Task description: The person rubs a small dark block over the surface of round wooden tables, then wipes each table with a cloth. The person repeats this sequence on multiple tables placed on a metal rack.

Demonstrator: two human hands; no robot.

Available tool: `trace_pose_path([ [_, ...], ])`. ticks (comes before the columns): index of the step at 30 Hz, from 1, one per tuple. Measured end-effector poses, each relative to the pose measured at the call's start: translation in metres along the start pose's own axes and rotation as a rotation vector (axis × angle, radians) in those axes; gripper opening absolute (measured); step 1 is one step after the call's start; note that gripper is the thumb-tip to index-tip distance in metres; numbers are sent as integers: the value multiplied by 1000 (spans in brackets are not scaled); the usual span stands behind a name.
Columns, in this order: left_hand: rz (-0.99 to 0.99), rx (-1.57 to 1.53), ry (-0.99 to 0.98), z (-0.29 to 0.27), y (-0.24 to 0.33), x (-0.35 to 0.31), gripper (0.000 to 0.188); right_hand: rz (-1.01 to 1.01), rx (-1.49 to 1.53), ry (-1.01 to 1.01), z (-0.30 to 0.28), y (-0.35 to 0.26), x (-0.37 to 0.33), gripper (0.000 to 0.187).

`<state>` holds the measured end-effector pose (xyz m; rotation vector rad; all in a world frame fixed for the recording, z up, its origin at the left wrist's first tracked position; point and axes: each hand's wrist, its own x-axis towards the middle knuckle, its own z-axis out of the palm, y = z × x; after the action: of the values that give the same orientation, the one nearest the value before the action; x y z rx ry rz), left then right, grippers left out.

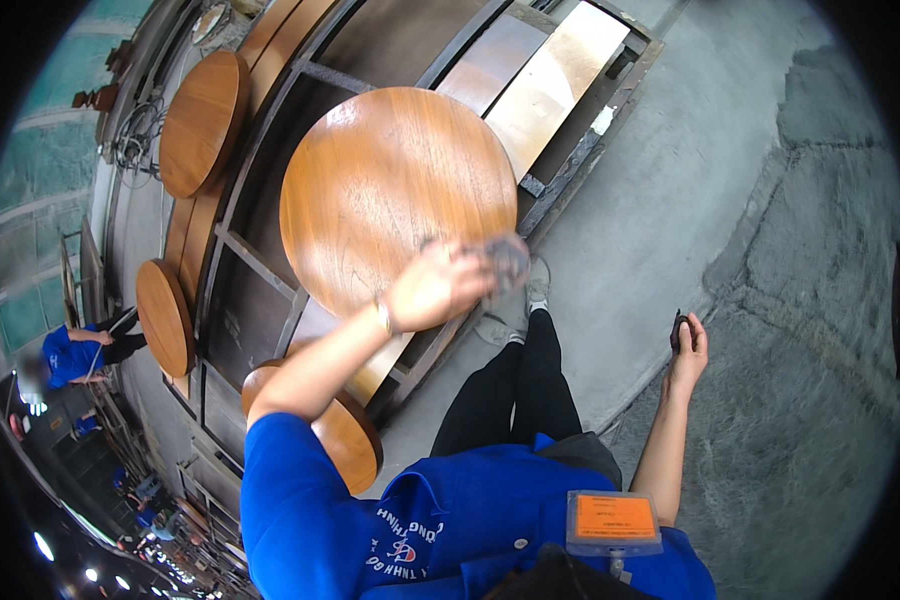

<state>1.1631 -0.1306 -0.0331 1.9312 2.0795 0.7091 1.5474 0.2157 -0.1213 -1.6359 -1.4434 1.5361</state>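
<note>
A round, glossy brown wooden tabletop (pixel 390 180) lies on a dark metal frame in front of me. Over its near right edge, my left hand (pixel 435 288) is smeared by motion, with its fingers around a dark grey pad (pixel 508 262). Whether the pad touches the wood at this instant I cannot tell. Away from the tabletop, out to the right, my right hand (pixel 690 352) is closed around a small black object (pixel 679 330); its kind is not clear.
More round wooden tops (pixel 205 125) stand to the left, one of them lower down (pixel 165 318), and another (pixel 348 440) sits below my left forearm. Pale boards (pixel 560 85) lie across the metal frame (pixel 320 75). Grey concrete floor (pixel 660 190) stretches right. Another person (pixel 75 355) works far left.
</note>
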Motion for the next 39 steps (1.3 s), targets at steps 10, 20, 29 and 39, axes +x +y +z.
trace_pose_path([
  [10, -88, 127, 101, -1, -90, 91, 42, 11, -25, 3, 18, -7, 18, 33],
  [20, -710, -559, 1150, -125, -199, 68, 28, -83, -24, -53, 24, -29, 27, 33],
  [29, -451, -2096, 1071, -69, 53, -144, 64, -51, 83, -81, 6, -34, 34, 30],
  [39, -578, -2122, 1268, 11, 217, -157, 65, -159, -21, -250, 60, -62, 57, 31],
])
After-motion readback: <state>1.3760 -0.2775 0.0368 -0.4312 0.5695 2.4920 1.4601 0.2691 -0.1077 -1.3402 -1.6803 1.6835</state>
